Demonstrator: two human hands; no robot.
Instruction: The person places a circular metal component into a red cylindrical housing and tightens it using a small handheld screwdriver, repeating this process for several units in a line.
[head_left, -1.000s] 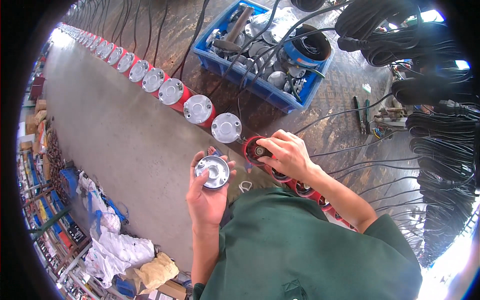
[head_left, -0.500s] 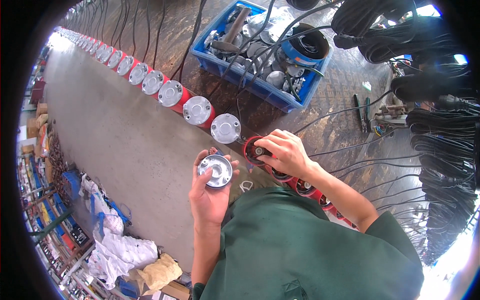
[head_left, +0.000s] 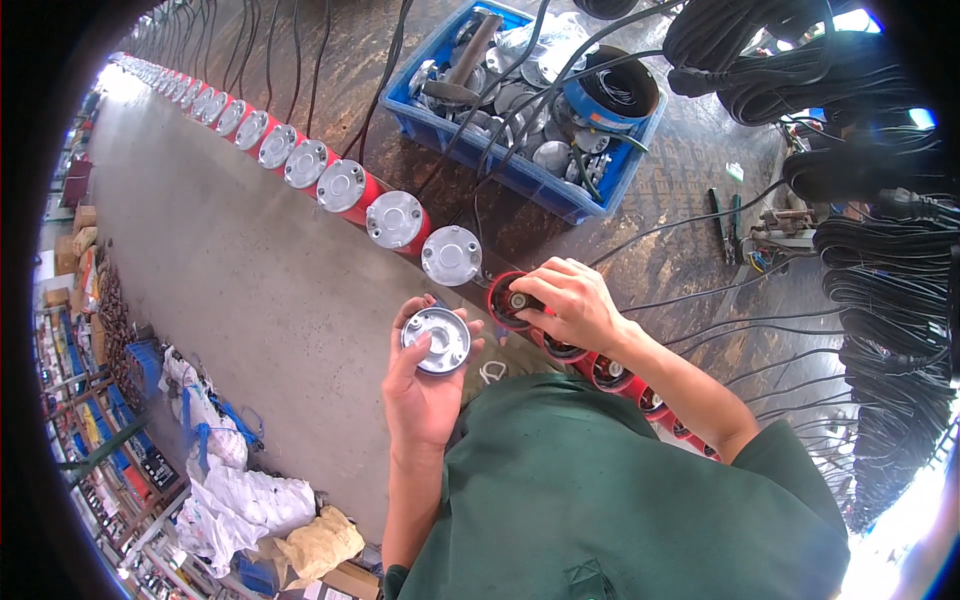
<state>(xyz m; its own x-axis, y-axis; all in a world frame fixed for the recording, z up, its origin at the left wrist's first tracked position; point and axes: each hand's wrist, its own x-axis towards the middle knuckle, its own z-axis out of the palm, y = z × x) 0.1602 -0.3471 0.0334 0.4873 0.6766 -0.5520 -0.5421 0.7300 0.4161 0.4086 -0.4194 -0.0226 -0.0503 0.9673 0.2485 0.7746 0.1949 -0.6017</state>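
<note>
My left hand (head_left: 418, 400) holds a round silver metal end cap (head_left: 452, 342), its hollow inner face turned up and the thumb lying on it. My right hand (head_left: 572, 305) is closed at the open end of a red cylindrical motor (head_left: 494, 302). Its fingertips and thumb reach into the rim by the shaft end; whether a small part is between them is hidden. Just beyond, a capped motor (head_left: 452, 256) shows a flat silver end. Toward my body, more uncapped red motors (head_left: 611, 372) continue the row under my right forearm.
A long row of capped red motors (head_left: 342, 187) follows the table edge to the far left. A blue crate (head_left: 470, 165) holds metal caps, a hammer (head_left: 468, 65) and a tape roll (head_left: 610, 95). Black cable bundles (head_left: 880, 260) hang at right. Pliers (head_left: 727, 225) lie on the table (head_left: 660, 190).
My left hand and the end cap have shifted slightly to the right, with the fingers a little more spread. My right hand stays at the same motor.
</note>
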